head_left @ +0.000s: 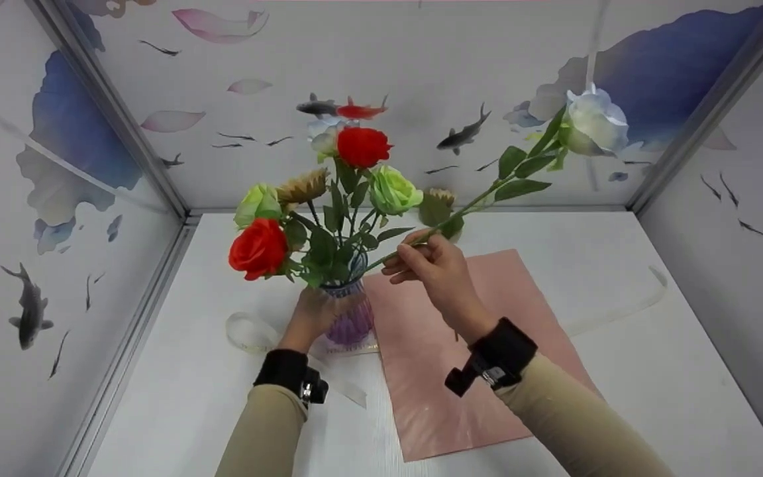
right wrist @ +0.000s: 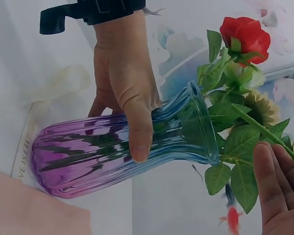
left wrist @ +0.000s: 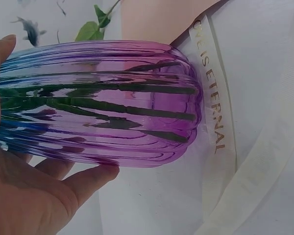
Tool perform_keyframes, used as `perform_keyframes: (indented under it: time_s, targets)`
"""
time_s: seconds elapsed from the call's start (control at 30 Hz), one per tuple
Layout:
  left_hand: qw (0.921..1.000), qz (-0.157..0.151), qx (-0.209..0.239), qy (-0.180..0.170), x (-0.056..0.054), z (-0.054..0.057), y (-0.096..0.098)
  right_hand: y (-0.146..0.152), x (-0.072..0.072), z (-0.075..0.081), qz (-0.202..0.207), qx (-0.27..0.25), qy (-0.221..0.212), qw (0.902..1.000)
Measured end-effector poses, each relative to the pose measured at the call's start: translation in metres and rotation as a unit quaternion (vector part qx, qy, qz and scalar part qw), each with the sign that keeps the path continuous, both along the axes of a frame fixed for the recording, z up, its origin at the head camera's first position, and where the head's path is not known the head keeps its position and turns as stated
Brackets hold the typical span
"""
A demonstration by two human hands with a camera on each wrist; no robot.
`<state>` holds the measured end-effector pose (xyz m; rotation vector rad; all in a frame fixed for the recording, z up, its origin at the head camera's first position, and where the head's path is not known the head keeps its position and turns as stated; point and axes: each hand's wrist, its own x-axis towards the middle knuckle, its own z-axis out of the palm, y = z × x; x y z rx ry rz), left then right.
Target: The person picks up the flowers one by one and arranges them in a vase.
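My left hand (head_left: 314, 313) grips the ribbed glass vase (head_left: 350, 324), blue at the neck and purple at the base. In the left wrist view, dark green stems (left wrist: 157, 113) show through its wall. Red roses (head_left: 257, 249), pale green roses (head_left: 395, 190), a brownish sunflower (head_left: 303, 187) and a partly hidden white flower (head_left: 324, 136) spread from its mouth. Between thumb and fingers, my right hand (head_left: 446, 281) pinches the stem of a white rose (head_left: 593, 124). This rose slants up to the right, its lower stem reaching the vase mouth.
Pink wrapping paper (head_left: 467, 404) lies on the white table (head_left: 646, 397), right of the vase. A pale lettered ribbon (left wrist: 213, 93) runs beside the vase base, with a loop (head_left: 249, 332) on the left. Behind my right hand is another brownish flower (head_left: 439, 205). Printed panels (head_left: 421, 59) enclose the table.
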<state>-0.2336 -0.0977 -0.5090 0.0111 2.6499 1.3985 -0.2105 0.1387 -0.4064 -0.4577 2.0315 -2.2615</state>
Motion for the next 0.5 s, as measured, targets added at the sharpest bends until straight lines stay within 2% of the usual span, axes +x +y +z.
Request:
perform_keyframes:
  time_s: [0.23,0.5]
  targets:
    - [0.9998,0.001,0.005,0.021,0.001,0.002,-0.001,-0.014,0.0,-0.001,0.009,0.093,0.031,0.9951]
    - [0.9993,0.002,0.018,0.034,0.003,0.002,-0.002,-0.025,-0.003,-0.001,0.027,0.148,0.041,0.9878]
